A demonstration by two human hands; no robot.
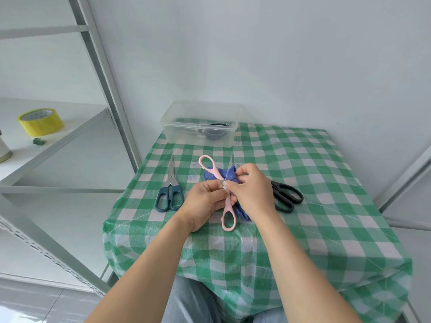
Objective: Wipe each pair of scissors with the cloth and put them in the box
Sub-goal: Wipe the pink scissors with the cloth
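Note:
Pink-handled scissors (228, 214) are spread wide open above the middle of the table. My left hand (203, 205) grips them near the pivot. My right hand (250, 192) pinches a blue cloth (231, 174) against the blades; part of the cloth hangs below my right wrist. Blue-handled scissors (169, 194) lie shut on the table to the left. Black-handled scissors (286, 195) lie to the right, partly hidden by my right hand. A clear plastic box (200, 134) stands open at the table's far edge, with dark scissors (215, 132) inside.
The table wears a green-and-white checked cover (314, 183) and stands against a white wall. A metal shelf rack (70, 134) is close on the left, holding a yellow tape roll (40, 121). My knees are under the near edge.

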